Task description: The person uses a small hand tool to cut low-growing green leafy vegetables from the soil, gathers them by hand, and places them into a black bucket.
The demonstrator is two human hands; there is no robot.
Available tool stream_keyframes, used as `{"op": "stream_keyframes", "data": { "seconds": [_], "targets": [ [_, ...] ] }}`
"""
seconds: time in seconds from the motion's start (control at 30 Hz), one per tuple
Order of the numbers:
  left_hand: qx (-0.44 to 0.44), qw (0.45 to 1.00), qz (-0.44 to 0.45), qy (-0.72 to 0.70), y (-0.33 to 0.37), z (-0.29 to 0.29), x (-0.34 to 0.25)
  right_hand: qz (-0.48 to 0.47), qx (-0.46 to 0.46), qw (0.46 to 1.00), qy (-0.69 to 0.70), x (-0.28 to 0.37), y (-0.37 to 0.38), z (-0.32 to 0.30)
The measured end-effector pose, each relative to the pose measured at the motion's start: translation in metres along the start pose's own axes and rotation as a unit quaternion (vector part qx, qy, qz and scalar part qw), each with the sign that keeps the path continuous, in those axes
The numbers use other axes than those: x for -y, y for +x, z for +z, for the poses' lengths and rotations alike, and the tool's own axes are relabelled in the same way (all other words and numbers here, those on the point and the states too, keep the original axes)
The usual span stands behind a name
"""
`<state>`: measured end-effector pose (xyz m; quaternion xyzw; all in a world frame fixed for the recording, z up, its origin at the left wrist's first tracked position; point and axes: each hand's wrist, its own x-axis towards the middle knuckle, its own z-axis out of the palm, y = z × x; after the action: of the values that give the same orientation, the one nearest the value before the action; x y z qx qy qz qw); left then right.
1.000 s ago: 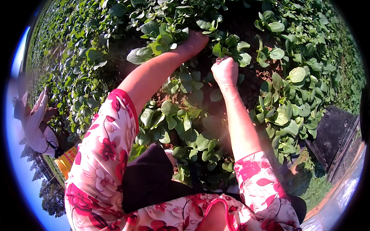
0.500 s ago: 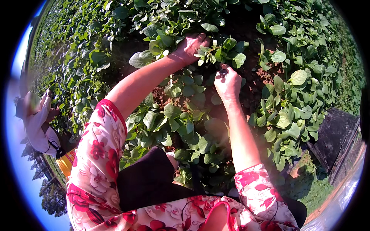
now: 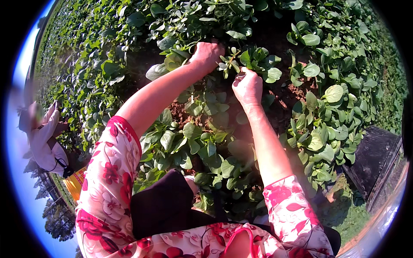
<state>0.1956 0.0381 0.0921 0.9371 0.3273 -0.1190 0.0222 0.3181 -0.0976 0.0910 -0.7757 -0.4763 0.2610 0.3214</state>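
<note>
My left hand [image 3: 208, 55] reaches in among the leaves near the top middle. Its fingers are curled closed, and foliage and shadow hide what they hold. Close beside it on the right, my right hand [image 3: 248, 86] is closed around a dark, round-ended handle [image 3: 241, 75]; the rest of that tool is hidden. Between the hands stands a small-leaved sprig [image 3: 230, 63]. A broad-leaved green plant [image 3: 258, 59] grows just beyond my right hand.
Leafy plants [image 3: 322, 129] grow all around, with reddish soil [image 3: 296, 91] between them. A black crate-like box [image 3: 372, 148] stands at the right. Far left, another person [image 3: 45, 137] bends over the rows by a yellow container [image 3: 76, 182].
My right hand has shifted slightly left and nearer my left hand, turning so that the handle's end shows less. My left hand has moved a little left, its fingers more tightly curled.
</note>
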Motion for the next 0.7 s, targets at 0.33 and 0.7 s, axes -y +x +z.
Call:
{"op": "stream_keyframes", "data": {
  "seconds": [0.33,0.7],
  "targets": [
    [0.003,0.999,-0.022,0.025,-0.022,0.006,0.001,0.007,-0.020,0.998,0.056,0.002,-0.028,-0.005],
    [0.080,0.954,-0.270,-0.101,0.052,-0.006,0.001,-0.055,0.025,0.992,-0.115,-0.004,0.027,0.017]
  ]
}}
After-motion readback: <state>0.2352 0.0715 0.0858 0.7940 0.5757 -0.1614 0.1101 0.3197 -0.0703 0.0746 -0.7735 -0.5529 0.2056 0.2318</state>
